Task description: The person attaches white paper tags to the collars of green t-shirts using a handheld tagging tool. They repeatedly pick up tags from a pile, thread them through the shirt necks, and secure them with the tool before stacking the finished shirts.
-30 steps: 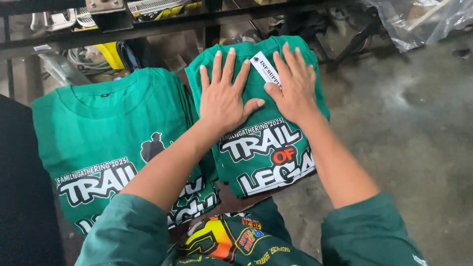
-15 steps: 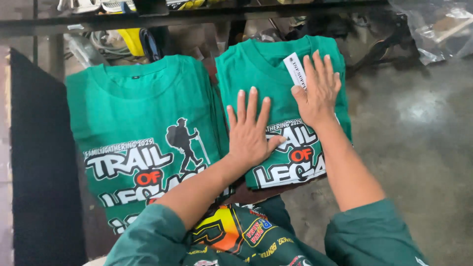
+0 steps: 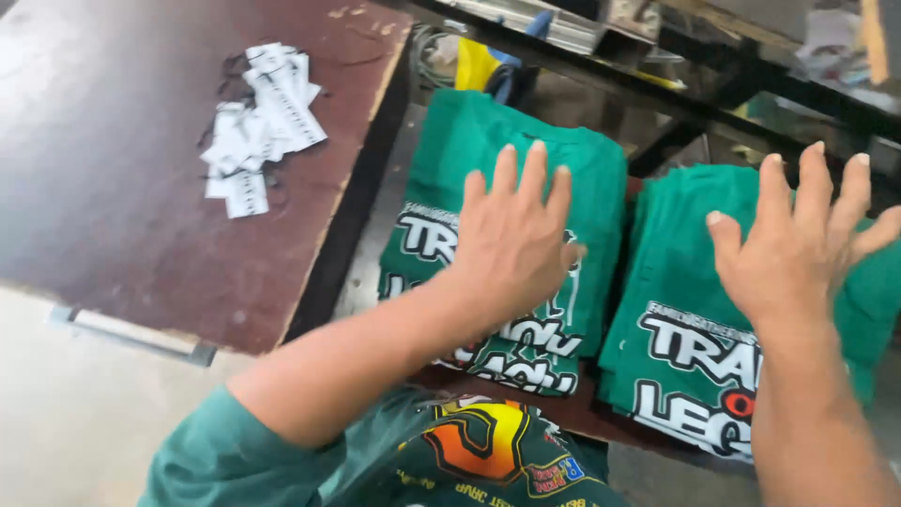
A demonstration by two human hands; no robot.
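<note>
A dark brown board table (image 3: 141, 169) fills the upper left. Beside its right edge lie two stacks of folded green printed shirts. The left stack (image 3: 469, 160) sits under the left hand (image 3: 511, 249), which hovers or rests flat on it, fingers spread. The right stack (image 3: 676, 329) lies just beside it, beneath the right hand (image 3: 798, 253), fingers splayed wide, gripping nothing. A small heap of white rectangular paper tags (image 3: 258, 122) lies on the table, well apart from both hands.

Dark brown worktable (image 3: 141, 188) — black metal shelving (image 3: 676, 94) behind
</note>
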